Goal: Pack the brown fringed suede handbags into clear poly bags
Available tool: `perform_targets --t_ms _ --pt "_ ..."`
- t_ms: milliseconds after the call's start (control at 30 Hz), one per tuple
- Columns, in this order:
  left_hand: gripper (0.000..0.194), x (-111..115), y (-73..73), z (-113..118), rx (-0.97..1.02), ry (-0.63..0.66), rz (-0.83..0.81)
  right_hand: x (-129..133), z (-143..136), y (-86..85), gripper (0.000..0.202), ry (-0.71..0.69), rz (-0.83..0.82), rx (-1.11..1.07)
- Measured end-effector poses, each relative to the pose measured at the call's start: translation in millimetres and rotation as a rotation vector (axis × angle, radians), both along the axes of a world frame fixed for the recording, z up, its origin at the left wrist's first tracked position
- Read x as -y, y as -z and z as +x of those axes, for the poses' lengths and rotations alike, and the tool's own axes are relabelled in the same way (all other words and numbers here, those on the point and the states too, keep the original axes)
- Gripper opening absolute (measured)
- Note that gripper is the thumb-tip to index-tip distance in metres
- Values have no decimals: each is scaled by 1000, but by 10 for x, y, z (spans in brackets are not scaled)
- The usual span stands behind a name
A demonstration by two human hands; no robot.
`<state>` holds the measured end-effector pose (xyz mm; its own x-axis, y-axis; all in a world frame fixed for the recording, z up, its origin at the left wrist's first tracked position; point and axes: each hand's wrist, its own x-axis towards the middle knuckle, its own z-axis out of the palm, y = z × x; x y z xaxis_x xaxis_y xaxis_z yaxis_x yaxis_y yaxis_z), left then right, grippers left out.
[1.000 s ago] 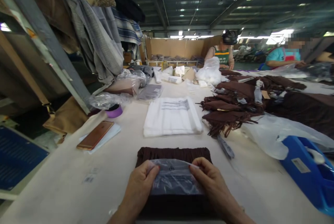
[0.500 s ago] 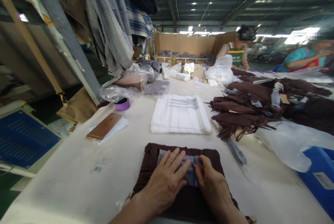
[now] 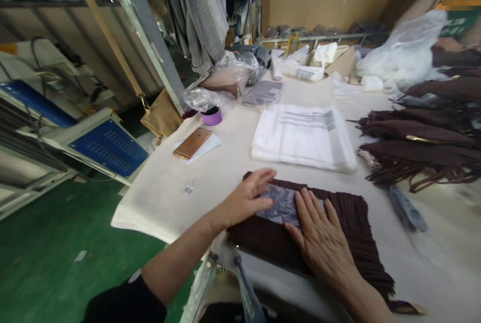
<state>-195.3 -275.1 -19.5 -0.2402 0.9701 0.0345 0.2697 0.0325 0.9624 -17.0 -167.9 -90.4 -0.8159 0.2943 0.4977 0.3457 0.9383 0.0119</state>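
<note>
A folded dark brown fringed cloth (image 3: 270, 243) lies near the table's front edge. On top of it is a flat grey-blue packet in shiny plastic (image 3: 281, 204), partly covered by my hands. My right hand (image 3: 323, 230) rests flat on the packet's right part, fingers stretched out. At the packet's left end is my left hand (image 3: 248, 197), its fingers apart and holding nothing; whether it touches the packet I cannot tell. Just beyond the brown cloth sits a folded white cloth (image 3: 300, 137) with grey stripes.
Brown fringed pieces (image 3: 432, 147) are heaped at right, beside a plastic-wrapped strip (image 3: 408, 210). A phone (image 3: 193, 143) and a purple tape roll (image 3: 212, 117) lie at left. White plastic bags (image 3: 406, 57) stand further back. A metal post (image 3: 150, 27) rises at the table's left edge.
My view has swung left and down. My left hand has moved off the packet's middle to its left end. My right hand has gone from pinching the packet's edge to lying flat.
</note>
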Motion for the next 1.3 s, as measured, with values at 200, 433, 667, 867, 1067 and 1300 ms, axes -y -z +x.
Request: perform_targets --t_ms 200,433,667,867,1067,1300 --pt "33 1067 -7 -160 -265 -666 -371 -4 6 5 61 -1 8 -31" --pt "37 1539 530 518 -376 -797 -571 9 1 -11 59 -7 -22 -45" --pt "26 1441 489 596 -66 -837 -503 9 1 -29 56 -12 34 -73" --pt "38 1392 57 583 767 -654 -450 0 -14 -15 58 8 35 -94" --pt "40 966 -184 624 545 -559 -480 -5 -11 49 58 18 26 -89" --pt "8 582 106 675 -401 -317 -529 -223 75 200 48 -158 -116 -32"
